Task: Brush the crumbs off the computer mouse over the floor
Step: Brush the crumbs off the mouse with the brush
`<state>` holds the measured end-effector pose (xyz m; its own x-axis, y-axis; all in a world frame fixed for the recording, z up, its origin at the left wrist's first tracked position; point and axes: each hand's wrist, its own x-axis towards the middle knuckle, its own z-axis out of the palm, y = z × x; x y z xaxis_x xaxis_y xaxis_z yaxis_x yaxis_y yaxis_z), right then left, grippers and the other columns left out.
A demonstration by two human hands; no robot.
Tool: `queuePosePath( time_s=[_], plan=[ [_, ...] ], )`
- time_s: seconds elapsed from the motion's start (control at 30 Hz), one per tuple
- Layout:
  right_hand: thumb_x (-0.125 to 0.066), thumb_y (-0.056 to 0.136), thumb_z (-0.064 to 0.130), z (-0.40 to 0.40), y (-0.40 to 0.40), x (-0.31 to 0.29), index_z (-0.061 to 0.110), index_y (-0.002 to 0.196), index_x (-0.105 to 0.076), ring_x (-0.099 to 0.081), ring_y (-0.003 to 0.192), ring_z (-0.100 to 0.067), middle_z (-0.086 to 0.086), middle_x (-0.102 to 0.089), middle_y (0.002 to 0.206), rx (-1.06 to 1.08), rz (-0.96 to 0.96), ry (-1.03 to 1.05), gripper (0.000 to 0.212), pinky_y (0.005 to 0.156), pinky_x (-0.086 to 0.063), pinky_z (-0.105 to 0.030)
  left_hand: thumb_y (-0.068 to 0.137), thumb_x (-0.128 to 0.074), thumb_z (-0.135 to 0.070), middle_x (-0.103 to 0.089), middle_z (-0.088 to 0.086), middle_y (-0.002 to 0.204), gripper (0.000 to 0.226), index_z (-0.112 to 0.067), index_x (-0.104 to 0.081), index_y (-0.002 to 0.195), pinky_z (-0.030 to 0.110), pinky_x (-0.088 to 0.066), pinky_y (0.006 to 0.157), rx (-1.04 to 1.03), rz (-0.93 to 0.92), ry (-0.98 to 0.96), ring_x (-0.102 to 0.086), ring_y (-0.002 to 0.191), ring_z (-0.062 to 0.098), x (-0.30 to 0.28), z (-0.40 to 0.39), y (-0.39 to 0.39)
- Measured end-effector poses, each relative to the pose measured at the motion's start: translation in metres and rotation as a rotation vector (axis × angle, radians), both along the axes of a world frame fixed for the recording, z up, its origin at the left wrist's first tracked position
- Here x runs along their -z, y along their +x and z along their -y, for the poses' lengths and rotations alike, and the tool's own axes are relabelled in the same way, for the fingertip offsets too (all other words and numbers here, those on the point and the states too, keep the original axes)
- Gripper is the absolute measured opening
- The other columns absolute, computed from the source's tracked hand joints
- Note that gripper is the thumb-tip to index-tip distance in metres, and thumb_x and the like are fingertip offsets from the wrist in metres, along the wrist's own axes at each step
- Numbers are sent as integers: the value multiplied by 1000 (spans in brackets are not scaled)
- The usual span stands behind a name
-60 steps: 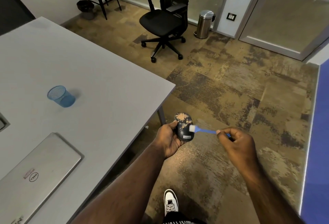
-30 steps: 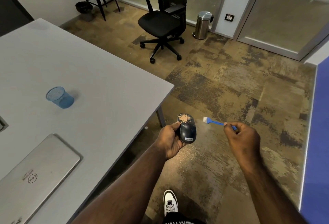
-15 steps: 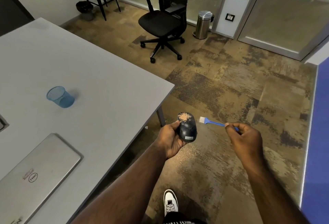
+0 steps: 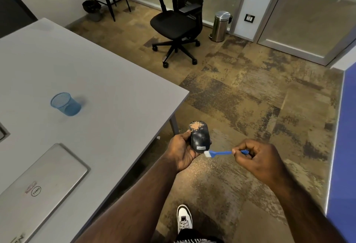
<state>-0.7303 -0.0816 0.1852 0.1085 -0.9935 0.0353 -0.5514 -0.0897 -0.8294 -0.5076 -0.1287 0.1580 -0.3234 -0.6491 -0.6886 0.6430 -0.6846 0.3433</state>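
From the head view, the left hand [image 4: 182,151] wraps its fingers around the sides of the computer mouse [image 4: 199,136], holding it out over the floor [image 4: 240,96] just past the table [image 4: 92,80] corner, with crumbs [image 4: 196,126] on its far end. The right hand [image 4: 257,158] pinches the blue brush [image 4: 217,153], whose bristles seem to touch the mouse's near end, though this is hard to see. The mouse looks light, stiff and smooth, so I think a grip on its sides is best.

Black mouse [image 4: 199,136] is sitting upright-tilted off the table corner, above the floor [image 4: 250,98], tan crumbs [image 4: 195,126] clinging to its far end. Blue brush [image 4: 217,153] is lying level, white bristles touching the mouse's near, labelled end.
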Motion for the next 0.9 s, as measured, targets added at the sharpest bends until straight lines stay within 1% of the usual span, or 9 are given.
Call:
queuePosePath(
  time_s=[0.17,0.3,0.4,0.47,0.53,0.63,0.7,0.8,0.9],
  plan=[
    [-73,86,9,3,0,-7,21,83,-74,-50,47,-5,6,-64,72,80,7,-156,13,40,-36,-16,104,-26,-24,-51,25,140,44,3,-45,134,49,-38,109,-9,4,-1,-48,131,37,0,1,0],
    [-76,82,7,1,1,-7,19,83,-75,-56,54,-10,9,-65,78,-98,-89,-109,12,43,-42,-19,104,-27,-22,-52,27,137,42,3,-46,131,49,-45,98,-14,11,-10,-49,129,39,-2,2,-1],
    [-75,83,6,2,2,-8,16,85,-75,-59,58,-4,8,-62,70,-34,-58,-162,10,47,-40,-9,104,-28,-21,-57,25,128,41,3,-46,131,48,-47,96,-14,33,-11,-54,122,38,-3,3,-2],
    [-73,85,9,5,5,-13,14,87,-75,-59,65,2,16,-58,69,61,-120,-258,6,52,-36,-1,103,-29,-21,-57,24,130,40,3,-48,130,48,-44,102,-4,33,-15,-53,125,38,-3,1,-4],
    [-74,84,11,6,9,-17,15,88,-75,-58,67,3,20,-57,73,4,-204,-264,6,53,-36,-3,104,-29,-21,-58,24,127,39,2,-49,128,48,-42,104,-14,31,-12,-55,122,37,-4,1,-5],
    [-76,83,17,2,6,-18,21,85,-75,-59,63,-3,20,-59,73,-180,-235,-181,4,50,-46,-20,103,-30,-21,-59,24,123,38,3,-51,124,49,-44,102,-26,56,-9,-57,117,36,-2,2,-4],
    [-75,83,16,3,3,-19,19,85,-76,-58,62,-5,18,-59,74,-194,-200,-206,4,49,-44,-19,103,-30,-21,-57,25,126,35,2,-53,117,50,-43,103,-35,67,-2,-53,124,39,-2,2,-2],
    [-77,82,9,4,6,-22,13,90,-77,-58,65,1,15,-60,75,-51,-171,-283,9,55,-41,-9,103,-30,-20,-60,22,125,38,3,-51,125,48,-44,102,-31,69,-11,-54,123,37,-3,1,-4],
    [-77,83,14,1,15,-24,16,88,-77,-56,61,3,19,-57,74,-101,-217,-259,6,52,-44,-17,103,-31,-20,-62,21,119,40,3,-49,130,47,-45,100,-39,69,-22,-60,111,34,-3,0,-9]
  ],
)
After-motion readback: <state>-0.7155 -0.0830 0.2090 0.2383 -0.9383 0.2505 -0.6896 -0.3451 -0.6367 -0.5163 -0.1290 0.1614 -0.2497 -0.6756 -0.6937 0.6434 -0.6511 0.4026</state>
